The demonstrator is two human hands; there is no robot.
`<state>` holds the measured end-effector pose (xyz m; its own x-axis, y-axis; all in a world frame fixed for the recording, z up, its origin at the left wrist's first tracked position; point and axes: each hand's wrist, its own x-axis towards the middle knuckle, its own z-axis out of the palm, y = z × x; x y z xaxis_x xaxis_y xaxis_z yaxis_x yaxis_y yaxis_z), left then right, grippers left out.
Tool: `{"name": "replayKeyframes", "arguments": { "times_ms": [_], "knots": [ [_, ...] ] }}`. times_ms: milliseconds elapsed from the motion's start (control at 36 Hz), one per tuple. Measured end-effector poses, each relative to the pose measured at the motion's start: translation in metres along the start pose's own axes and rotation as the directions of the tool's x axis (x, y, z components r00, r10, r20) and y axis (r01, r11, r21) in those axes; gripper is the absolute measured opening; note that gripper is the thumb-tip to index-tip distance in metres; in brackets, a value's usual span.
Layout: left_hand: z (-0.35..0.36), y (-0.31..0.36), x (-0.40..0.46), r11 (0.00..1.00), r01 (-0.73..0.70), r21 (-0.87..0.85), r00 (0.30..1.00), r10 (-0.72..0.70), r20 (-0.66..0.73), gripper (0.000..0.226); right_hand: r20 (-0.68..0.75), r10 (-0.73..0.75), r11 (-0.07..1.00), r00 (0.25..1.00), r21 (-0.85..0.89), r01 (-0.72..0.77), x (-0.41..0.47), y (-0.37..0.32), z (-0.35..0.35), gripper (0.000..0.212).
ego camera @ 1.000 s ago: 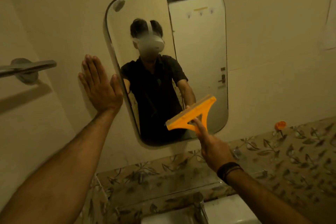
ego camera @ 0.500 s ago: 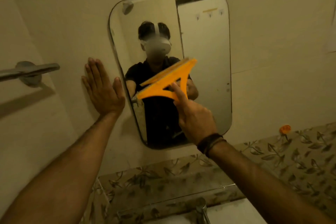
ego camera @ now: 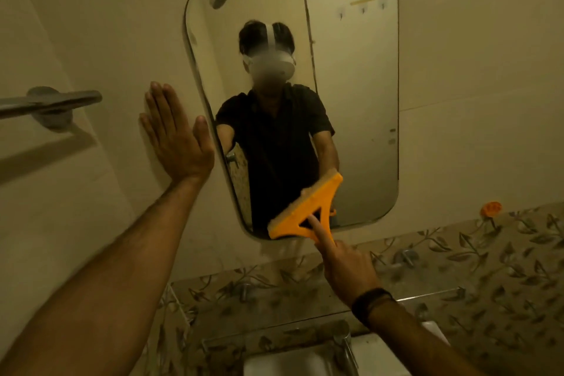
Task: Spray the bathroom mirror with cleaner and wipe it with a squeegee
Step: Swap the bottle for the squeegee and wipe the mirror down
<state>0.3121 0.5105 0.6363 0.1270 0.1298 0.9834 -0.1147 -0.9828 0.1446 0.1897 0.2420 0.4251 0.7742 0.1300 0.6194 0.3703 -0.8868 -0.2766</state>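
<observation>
Orange triangular plastic squeegee [ego camera: 306, 213]: right hand [ego camera: 346, 268] fingers gripping its handle, blade lying just above them at rounded wall mirror [ego camera: 351, 101] bottom edge. Left hand [ego camera: 175, 137] pressing flat, fingers straight, on wall. Risk: blade overrunning edge, dripping cleaner

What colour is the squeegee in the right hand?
Bright orange: the squeegee held by the right hand against the mirror, clearest in the head view.

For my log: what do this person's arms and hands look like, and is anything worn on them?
Both forearms are bare, with no sleeve reaching them in the direct view. The left hand wears no glove, ring or band that I can see. The right hand is also ungloved; a dark wristband circles its wrist. The mirror reflects a dark short-sleeved shirt.
</observation>
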Motion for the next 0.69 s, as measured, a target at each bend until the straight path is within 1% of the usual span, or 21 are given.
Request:
{"name": "replayKeyframes", "arguments": {
  "times_ms": [83, 139, 194, 250, 333, 389, 472, 583, 694],
  "knots": [
    [0.0, 0.001, 0.0, 1.0, -0.003, -0.002, 1.0, 0.003, 0.0, 0.071, 0.071, 0.064, 0.998, 0.995, -0.033, -0.062, -0.027, 0.012, 0.016, 0.092],
    [0.0, 0.001, 0.0, 1.0, -0.001, -0.001, 1.0, 0.001, 0.0, 0.071, 0.103, 0.072, 0.997, 0.992, -0.033, -0.069, -0.035, 0.017, 0.017, 0.095],
    [0.001, 0.001, 0.0, 1.0, -0.004, 0.002, 1.0, 0.004, -0.003, 0.072, 0.1, 0.061, 0.997, 0.993, -0.051, -0.056, -0.036, 0.018, 0.014, 0.094],
    [0.002, 0.0, 0.0, 1.0, -0.003, 0.004, 1.0, 0.003, -0.008, 0.071, 0.078, 0.048, 0.997, 0.996, -0.065, -0.042, -0.031, 0.014, 0.007, 0.089],
    [0.003, -0.001, 0.001, 1.0, -0.001, 0.009, 1.0, 0.001, -0.013, 0.071, 0.039, -0.043, 0.997, 0.998, -0.054, 0.045, -0.015, 0.001, -0.012, 0.081],
    [0.002, 0.0, 0.0, 1.0, 0.002, 0.011, 1.0, -0.002, -0.014, 0.071, 0.018, -0.127, 0.986, 0.992, -0.104, 0.129, 0.001, -0.012, -0.024, 0.077],
    [0.0, 0.002, -0.001, 1.0, 0.002, 0.014, 1.0, -0.002, -0.007, 0.071, 0.06, -0.204, 0.962, 0.977, -0.172, 0.212, 0.026, -0.028, -0.031, 0.076],
    [-0.001, 0.002, 0.0, 1.0, 0.004, 0.028, 1.0, -0.004, -0.003, 0.071, 0.108, -0.161, 0.957, 0.981, -0.227, 0.182, 0.035, -0.015, -0.033, 0.084],
    [0.0, 0.001, -0.001, 0.999, 0.002, 0.045, 1.0, -0.002, -0.016, 0.07, 0.105, -0.118, 0.956, 0.987, -0.256, 0.142, 0.015, 0.025, -0.033, 0.085]
  ]
}}
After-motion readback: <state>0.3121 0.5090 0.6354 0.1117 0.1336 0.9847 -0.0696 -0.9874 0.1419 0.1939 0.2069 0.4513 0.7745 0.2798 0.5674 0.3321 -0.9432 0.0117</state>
